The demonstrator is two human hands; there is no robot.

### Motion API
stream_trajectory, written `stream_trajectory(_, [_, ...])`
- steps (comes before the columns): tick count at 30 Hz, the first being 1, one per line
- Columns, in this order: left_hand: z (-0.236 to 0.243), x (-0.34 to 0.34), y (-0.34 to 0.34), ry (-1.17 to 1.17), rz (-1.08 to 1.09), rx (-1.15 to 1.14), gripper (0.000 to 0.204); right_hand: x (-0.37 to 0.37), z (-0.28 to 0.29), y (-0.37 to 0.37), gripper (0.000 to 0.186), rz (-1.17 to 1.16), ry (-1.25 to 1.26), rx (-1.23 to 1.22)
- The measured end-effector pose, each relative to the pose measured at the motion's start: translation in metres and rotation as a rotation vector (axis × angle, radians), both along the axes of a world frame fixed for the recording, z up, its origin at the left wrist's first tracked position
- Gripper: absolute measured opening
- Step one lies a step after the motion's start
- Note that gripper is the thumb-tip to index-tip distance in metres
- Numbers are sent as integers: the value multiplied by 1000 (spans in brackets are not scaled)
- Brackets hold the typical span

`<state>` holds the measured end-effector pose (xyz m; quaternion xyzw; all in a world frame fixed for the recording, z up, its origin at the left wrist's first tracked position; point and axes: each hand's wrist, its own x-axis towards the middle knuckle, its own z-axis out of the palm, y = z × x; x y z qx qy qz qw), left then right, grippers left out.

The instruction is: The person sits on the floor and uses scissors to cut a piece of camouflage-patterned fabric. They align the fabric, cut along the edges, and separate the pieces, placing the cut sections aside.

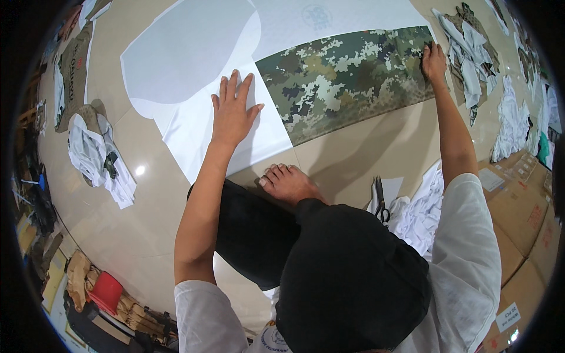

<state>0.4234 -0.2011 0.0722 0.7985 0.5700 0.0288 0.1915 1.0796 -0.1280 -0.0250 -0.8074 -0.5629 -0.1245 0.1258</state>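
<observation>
The camouflage panel (347,82) lay on the right half of the spread cloth, its straight left edge meeting the white cloth (194,135) on the floor (153,235); whether the two were joined or only overlapped could not be told. The left hand (233,116) rested palm down on the white, just left of that edge, its fingers spread and grasping nothing. The right hand (434,62) was at the panel's far right end, fingers bent over the border; whether they pinched the fabric or merely pressed it could not be told.

The step looked like flattening and squaring the panel. Doing it well called for the left palm to work as an anchor, with weight spread evenly, while the right fingers drew the far end outward gently, enough to take out slack without stretching the weave. Soft creases ran through the white near the left wrist, so smoothing away from the panel's edge seemed wise. The near border bowed a little, though the fisheye lens may have caused that. The bare foot (288,182) needed to stay off the near edge, and the scissors (379,200), near right, were best left clear of the cloth.
</observation>
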Motion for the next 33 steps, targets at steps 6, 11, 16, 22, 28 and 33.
stream_trajectory(6, [2,2,3,-4,-2,-11,79,32,21,23,40,-154,-29,-39])
stream_trajectory(11, [1,3,2,12,-2,-8,79,56,29,39,36,-298,302,-236])
stream_trajectory(16, [0,3,2,2,-7,-1,79,67,30,36,35,-216,427,-184])
stream_trajectory(22, [1,1,1,6,-9,-6,79,53,26,35,33,-209,443,-127])
stream_trajectory(28, [2,3,1,7,4,-10,79,52,37,36,31,-210,492,-194])
stream_trajectory(33, [0,5,2,5,-6,-4,79,58,41,35,30,-136,342,-248])
